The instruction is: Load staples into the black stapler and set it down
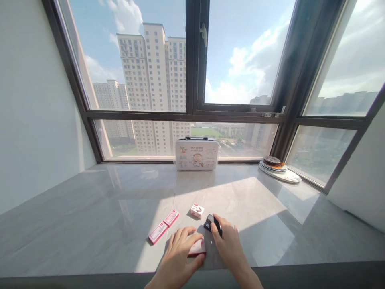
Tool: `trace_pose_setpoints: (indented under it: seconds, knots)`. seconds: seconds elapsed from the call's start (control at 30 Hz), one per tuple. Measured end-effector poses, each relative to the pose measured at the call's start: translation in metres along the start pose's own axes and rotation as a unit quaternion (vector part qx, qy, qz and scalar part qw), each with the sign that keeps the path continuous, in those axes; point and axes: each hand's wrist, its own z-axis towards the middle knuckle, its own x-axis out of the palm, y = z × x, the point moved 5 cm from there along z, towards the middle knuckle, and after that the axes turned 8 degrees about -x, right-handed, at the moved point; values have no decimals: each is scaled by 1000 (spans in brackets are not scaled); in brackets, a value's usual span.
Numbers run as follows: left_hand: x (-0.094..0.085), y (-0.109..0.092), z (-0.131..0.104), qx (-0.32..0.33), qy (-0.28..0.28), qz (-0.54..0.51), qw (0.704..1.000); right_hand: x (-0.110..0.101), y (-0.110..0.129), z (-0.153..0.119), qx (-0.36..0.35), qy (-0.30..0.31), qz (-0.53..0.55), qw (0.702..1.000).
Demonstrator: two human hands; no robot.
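Note:
My left hand point(180, 255) lies over a pink and white box point(197, 247) near the sill's front edge, thumb on its near side and fingers over its top. To the right, my right hand point(227, 239) has its thumb and fingers around a small black object point(213, 223), which rests on the surface. Just beyond the hands sits a small white box point(197, 210) with a dark picture and red marks. Left of them, two pink and white boxes point(158, 233) point(171, 217) lie end to end in a slanted row.
A white case point(196, 155) with cartoon prints stands upright against the window. Stacked plates or discs point(275, 166) rest at the back right corner. The grey marble-look sill point(90, 216) has a front edge close to my wrists; a white wall point(36, 100) rises at left.

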Motion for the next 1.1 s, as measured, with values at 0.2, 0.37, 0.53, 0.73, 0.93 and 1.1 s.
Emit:
trace_pose_setpoints:
  seconds: [0.2,0.37,0.53,0.73,0.93,1.1]
  knots:
    - [1,-9,0,4,33,-16,999,15,45,15,-99,-2,30,995]
    - [4,-1,3,-17,10,0,1000,30,59,25,-142,-12,95,985]
    - [4,14,0,-10,2,21,1000,9,24,44,25,-79,320,944]
    - [1,21,-5,-6,-13,2,1000,-30,-62,14,191,-115,385,896]
    - [-2,17,-3,-31,-35,-33,998,-31,-75,-28,231,-27,253,939]
    - [1,15,4,-39,-22,-41,998,27,-13,-33,98,157,170,968]
